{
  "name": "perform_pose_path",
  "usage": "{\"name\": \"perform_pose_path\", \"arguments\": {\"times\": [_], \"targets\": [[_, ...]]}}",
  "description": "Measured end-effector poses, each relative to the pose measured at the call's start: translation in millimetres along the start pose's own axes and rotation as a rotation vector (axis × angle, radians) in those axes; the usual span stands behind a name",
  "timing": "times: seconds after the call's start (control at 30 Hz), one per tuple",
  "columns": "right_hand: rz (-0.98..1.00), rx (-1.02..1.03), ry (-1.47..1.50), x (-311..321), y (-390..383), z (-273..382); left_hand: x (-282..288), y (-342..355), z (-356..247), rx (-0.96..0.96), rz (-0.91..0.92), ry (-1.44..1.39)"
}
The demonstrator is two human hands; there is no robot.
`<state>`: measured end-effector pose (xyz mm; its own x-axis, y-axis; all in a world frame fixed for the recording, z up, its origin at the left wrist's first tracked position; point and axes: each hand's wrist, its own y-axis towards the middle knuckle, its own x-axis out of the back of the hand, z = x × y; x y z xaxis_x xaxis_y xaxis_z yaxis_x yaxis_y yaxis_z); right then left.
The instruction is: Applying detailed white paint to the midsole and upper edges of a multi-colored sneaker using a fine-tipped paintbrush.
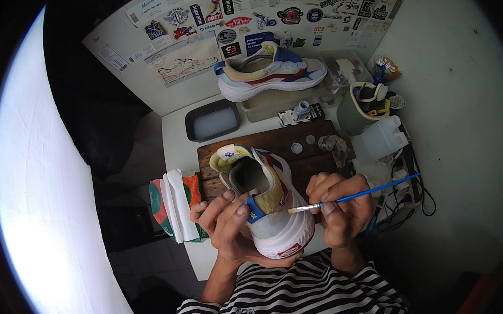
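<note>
A multicoloured sneaker (pixel 275 231) is held up close to me, its heel toward me and its toe pointing away. My left hand (pixel 229 223) cups it from the left and beneath, with the fingers by the blue heel tab (pixel 254 210). In my right hand (pixel 340 206) a thin paintbrush (pixel 373 190) with a blue handle is pinched. Its flat bristles lie at the right side of the heel; whether they touch the shoe I cannot tell. The matching sneaker (pixel 273 73) stands at the back, on a translucent box (pixel 260 111).
Beneath the held shoe lies a dark wooden board (pixel 207 182), with small caps (pixel 296 148) and crumpled clear plastic (pixel 336 147). Around it are a dark tray of liquid (pixel 211 120), a small bottle (pixel 301 110), a tool bucket (pixel 356 109), a white jug (pixel 382 137), cables (pixel 427 199) and a tissue pack (pixel 162 210).
</note>
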<state>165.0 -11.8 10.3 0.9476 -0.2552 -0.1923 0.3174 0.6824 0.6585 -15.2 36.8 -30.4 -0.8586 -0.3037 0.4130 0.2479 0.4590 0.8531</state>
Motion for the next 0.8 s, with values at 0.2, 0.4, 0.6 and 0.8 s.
{"name": "perform_pose_path", "arguments": {"times": [0.2, 0.4, 0.6, 0.8], "targets": [[0.138, 0.101, -0.041, -9, 0, 16, 0, -4, 3, 0.006, 0.011, -0.039], [0.103, 0.037, -0.035, -4, -1, 3, -4, -6, 3, 0.003, -0.023, -0.001], [0.011, -0.052, 0.003, 2, 0, -9, -1, -8, 4, 0.023, -0.028, -0.021], [0.038, -0.003, 0.051, -2, 4, 12, -4, -7, 2, -0.013, -0.029, 0.057]]}}
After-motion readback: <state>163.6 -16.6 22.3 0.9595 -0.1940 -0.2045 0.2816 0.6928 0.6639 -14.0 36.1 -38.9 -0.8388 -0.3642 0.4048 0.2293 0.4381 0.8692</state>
